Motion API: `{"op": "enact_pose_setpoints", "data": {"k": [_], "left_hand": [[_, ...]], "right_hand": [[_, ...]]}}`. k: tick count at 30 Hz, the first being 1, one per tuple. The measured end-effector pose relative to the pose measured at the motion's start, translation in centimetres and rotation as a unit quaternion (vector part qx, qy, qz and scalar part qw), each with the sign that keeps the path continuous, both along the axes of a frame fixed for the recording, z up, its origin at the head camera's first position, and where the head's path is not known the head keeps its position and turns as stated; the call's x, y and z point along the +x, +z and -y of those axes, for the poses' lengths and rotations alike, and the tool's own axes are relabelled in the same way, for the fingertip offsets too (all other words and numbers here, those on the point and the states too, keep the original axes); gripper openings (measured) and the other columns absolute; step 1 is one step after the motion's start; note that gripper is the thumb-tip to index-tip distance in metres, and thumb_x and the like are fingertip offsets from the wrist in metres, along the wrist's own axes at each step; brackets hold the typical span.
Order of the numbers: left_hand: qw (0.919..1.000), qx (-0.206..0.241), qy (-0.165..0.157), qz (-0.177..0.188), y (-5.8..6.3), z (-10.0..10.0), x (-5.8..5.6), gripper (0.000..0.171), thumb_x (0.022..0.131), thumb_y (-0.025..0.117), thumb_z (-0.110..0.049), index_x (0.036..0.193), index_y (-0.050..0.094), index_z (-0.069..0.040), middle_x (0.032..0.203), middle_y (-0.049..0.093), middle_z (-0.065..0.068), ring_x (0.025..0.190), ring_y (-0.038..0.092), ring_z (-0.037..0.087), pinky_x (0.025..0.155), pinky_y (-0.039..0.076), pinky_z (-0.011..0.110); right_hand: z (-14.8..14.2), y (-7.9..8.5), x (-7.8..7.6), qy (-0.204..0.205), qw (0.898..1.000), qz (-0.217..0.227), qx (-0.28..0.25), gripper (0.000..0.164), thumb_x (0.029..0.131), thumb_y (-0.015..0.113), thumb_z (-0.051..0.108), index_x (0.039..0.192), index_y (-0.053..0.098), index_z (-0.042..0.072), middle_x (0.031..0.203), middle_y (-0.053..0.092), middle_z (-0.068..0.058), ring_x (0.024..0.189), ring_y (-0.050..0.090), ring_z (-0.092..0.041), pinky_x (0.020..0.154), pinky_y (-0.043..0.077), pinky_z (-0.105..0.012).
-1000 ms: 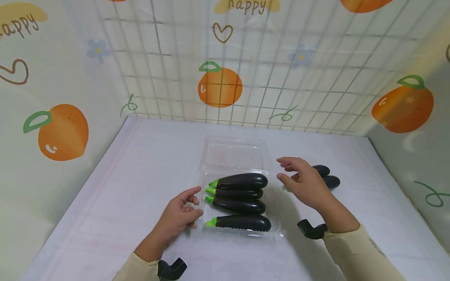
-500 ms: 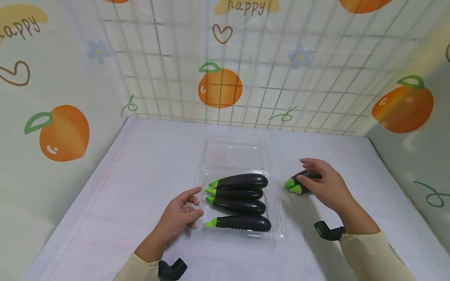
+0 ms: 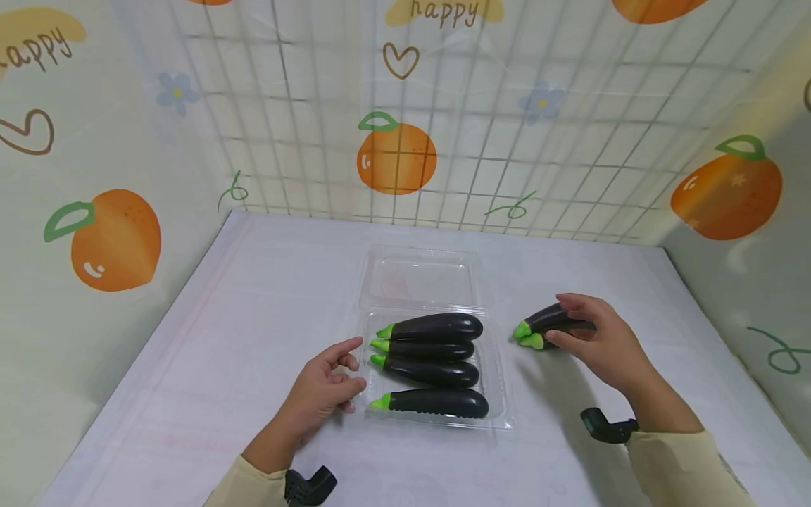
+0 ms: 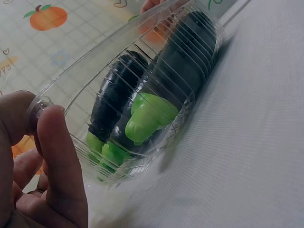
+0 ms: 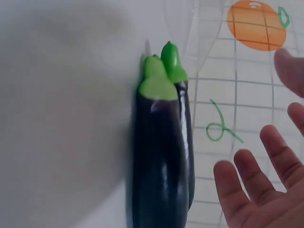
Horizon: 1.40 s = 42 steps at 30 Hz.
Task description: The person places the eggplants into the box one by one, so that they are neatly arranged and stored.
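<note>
Several dark eggplants with green stems lie side by side in a clear plastic clamshell box [image 3: 497, 380]; the nearest eggplant [image 3: 440, 403] is a little apart from the others. At the box's left rim is my left hand [image 3: 317, 387], its index finger and thumb spread along the edge and seemingly touching it. Right of the box, two more eggplants [image 5: 159, 156] lie together on the table, stems toward the box. Over them hovers my right hand [image 3: 602, 345], fingers spread and holding nothing; it hides their thick ends in the head view.
The box's hinged lid [image 3: 424, 278] lies open behind it. White cloth covers the table [image 3: 285, 282]. A wire grid behind a printed curtain [image 3: 481, 141] stands at the back, with more curtain on both sides.
My right hand has moved right, from beside the box to over the two loose eggplants, uncovering their stems. My left hand, the box and its eggplants have stayed in place.
</note>
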<state>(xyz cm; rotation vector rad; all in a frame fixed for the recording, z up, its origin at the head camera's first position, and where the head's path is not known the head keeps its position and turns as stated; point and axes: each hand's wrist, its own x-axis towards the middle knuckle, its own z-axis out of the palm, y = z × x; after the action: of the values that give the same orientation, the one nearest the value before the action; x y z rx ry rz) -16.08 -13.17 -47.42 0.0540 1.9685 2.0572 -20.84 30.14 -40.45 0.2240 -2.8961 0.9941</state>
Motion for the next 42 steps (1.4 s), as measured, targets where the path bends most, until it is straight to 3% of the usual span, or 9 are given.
{"op": "enact_pose_setpoints", "data": {"k": [4,7,21,33,42], "left_hand": [[1.0,0.001,-0.001,-0.001,0.0,0.0,0.0,0.069,0.086,0.07,0.001,0.15,0.048,-0.012,0.107,0.048,0.006,0.061,0.049,0.006,0.055,0.054,0.021],[1.0,0.001,-0.001,-0.002,0.1,0.0,0.0,0.069,0.086,0.07,0.001,0.15,0.047,-0.012,0.107,0.048,0.005,0.061,0.049,0.006,0.055,0.054,0.021],[1.0,0.004,-0.001,-0.003,-0.2,0.1,-0.1,0.069,0.086,0.071,0.001,0.15,0.048,-0.011,0.107,0.048,0.005,0.061,0.048,0.007,0.054,0.054,0.021],[1.0,0.006,0.0,-0.001,-0.5,0.1,-0.2,0.069,0.086,0.07,0.001,0.15,0.048,-0.013,0.107,0.048,0.006,0.061,0.049,0.007,0.055,0.054,0.021],[0.9999,0.01,-0.003,-0.002,-0.4,0.1,-0.2,0.069,0.086,0.071,0.001,0.15,0.048,-0.012,0.107,0.048,0.006,0.06,0.048,0.006,0.055,0.054,0.021]], "right_hand": [[-0.4,-0.2,0.0,-0.006,1.0,0.004,0.017,0.072,0.091,0.077,0.032,0.149,0.045,0.003,0.145,0.043,-0.026,0.129,0.046,-0.046,0.101,0.048,-0.058],[-0.7,-0.3,0.1,-0.014,1.0,0.008,0.018,0.074,0.09,0.078,0.032,0.149,0.044,0.002,0.147,0.04,-0.028,0.131,0.042,-0.049,0.102,0.043,-0.067],[-2.7,-1.4,0.1,-0.054,0.998,0.017,-0.034,0.079,0.09,0.077,0.037,0.152,0.04,0.005,0.153,0.037,-0.028,0.136,0.035,-0.048,0.106,0.033,-0.073],[-3.2,-2.1,-0.1,-0.057,0.997,0.04,-0.046,0.082,0.089,0.079,0.035,0.153,0.038,0.004,0.155,0.032,-0.03,0.136,0.032,-0.051,0.104,0.033,-0.074],[-3.4,-3.0,-0.2,-0.048,0.997,0.03,-0.047,0.079,0.087,0.081,0.031,0.15,0.043,0.002,0.153,0.033,-0.03,0.132,0.035,-0.05,0.1,0.035,-0.073]]}}
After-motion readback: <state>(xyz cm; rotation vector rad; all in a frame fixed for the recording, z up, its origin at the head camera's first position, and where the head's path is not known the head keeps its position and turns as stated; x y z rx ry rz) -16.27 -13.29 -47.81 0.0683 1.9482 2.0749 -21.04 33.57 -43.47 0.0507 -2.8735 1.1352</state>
